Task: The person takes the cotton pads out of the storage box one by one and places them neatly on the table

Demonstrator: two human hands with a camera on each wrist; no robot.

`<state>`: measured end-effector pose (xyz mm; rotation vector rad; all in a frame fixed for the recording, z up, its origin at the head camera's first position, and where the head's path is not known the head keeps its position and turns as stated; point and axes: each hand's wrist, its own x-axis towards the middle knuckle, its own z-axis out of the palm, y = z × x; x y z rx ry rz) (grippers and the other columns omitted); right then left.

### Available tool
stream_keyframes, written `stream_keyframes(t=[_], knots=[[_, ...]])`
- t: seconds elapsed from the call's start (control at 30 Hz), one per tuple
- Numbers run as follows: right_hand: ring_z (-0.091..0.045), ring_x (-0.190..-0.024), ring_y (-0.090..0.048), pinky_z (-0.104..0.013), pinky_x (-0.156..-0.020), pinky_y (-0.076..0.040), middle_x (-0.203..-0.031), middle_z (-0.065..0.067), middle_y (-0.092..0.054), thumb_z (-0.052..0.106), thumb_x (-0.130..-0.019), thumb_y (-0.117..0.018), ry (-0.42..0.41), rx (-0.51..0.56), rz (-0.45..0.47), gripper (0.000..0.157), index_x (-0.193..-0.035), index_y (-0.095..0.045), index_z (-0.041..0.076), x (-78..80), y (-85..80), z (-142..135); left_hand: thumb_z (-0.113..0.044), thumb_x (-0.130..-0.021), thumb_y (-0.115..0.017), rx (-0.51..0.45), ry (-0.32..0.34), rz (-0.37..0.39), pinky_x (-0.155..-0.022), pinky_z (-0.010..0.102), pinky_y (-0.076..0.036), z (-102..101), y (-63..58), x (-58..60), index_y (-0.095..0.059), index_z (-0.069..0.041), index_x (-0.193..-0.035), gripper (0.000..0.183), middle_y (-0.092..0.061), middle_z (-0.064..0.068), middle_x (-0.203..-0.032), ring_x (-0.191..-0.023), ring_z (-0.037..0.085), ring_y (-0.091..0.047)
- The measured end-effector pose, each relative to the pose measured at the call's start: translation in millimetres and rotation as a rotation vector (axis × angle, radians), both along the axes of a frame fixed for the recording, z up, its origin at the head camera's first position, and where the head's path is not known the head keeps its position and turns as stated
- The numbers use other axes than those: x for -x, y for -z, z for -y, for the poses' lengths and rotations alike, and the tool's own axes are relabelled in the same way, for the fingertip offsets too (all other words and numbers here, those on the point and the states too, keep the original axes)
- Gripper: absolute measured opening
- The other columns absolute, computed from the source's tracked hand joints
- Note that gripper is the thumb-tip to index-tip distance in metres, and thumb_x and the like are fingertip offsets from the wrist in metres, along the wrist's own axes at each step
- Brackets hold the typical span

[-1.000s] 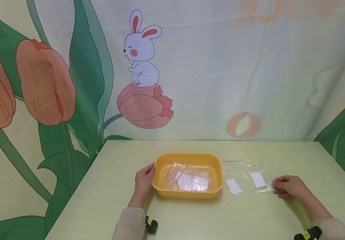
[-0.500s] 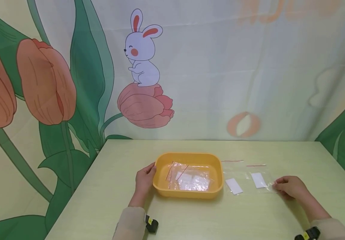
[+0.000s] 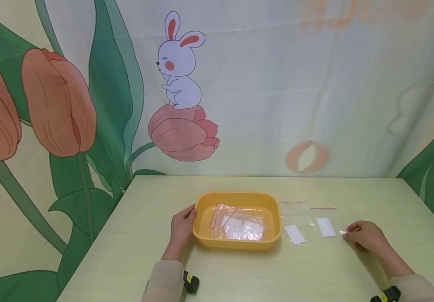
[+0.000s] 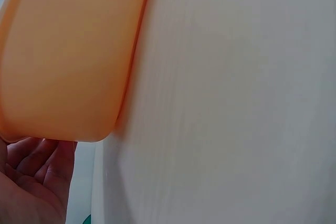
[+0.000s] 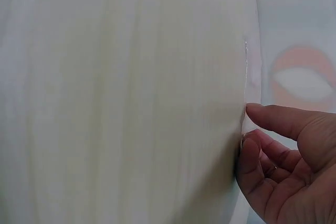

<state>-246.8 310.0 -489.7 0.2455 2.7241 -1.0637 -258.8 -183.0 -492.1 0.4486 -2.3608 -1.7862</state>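
My left hand [image 3: 181,226] grips the left end of a yellow plastic tray [image 3: 236,244], which sits on the table. In the left wrist view the fingers of that hand [image 4: 39,182] curl behind the tray's end wall [image 4: 63,66]. Overlapping clear zip bags [image 3: 252,228] with white pieces inside lie in the tray. To its right, a clear zip bag [image 3: 323,213] with a red seal line and a white card lies flat. My right hand [image 3: 366,235] pinches this bag's right edge between thumb and fingers, as the right wrist view's hand [image 5: 289,166] shows.
A second zip bag [image 3: 292,213] with a tilted white card [image 3: 294,235] lies between the tray and the held bag. The pale table [image 3: 262,277] ends at a printed fabric backdrop [image 3: 254,105]. Black cameras are strapped on both wrists.
The right-hand bag has settled flatter, its red seal line now nearly level and its right edge less raised. Both hands stay almost in place; the tray has not visibly moved.
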Motion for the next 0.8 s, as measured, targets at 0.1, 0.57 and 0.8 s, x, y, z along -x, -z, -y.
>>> stream_keyframes(t=[0.1,0.57,0.8], knots=[[-0.013,-0.064,-0.058,-0.027,-0.057,-0.051,-0.08,-0.013,-0.064,0.012,-0.091,-0.069,0.011,-0.004,0.006,0.036,-0.112,-0.058,-0.015,0.3,-0.6,1,-0.015,-0.106,-0.053,0.002,-0.001,-0.003,-0.115,0.048,-0.049,0,-0.1,0.3,-0.061,0.002,-0.137,0.037,-0.061,0.021,-0.144,-0.14,0.037,-0.054],[-0.014,-0.07,-0.061,-0.027,-0.062,-0.059,-0.082,-0.01,-0.063,0.017,-0.099,-0.062,0.043,0.1,0.117,0.041,-0.119,-0.054,-0.017,7.3,-1.2,-8,-0.016,-0.106,-0.053,0.004,-0.006,0.016,-0.116,0.048,-0.049,-1,-2.9,0.3,-0.061,0.001,-0.138,0.037,-0.06,0.02,-0.145,-0.141,0.037,-0.053],[-0.014,-0.076,-0.065,-0.028,-0.066,-0.062,-0.093,-0.019,-0.067,0.021,-0.102,-0.057,0.013,0.124,0.151,0.046,-0.122,-0.052,-0.02,7.9,-6.4,-12,-0.016,-0.106,-0.053,0.009,0.008,0.007,-0.116,0.048,-0.048,1,-0.7,0.1,-0.06,0.001,-0.138,0.038,-0.06,0.02,-0.145,-0.142,0.037,-0.053]])
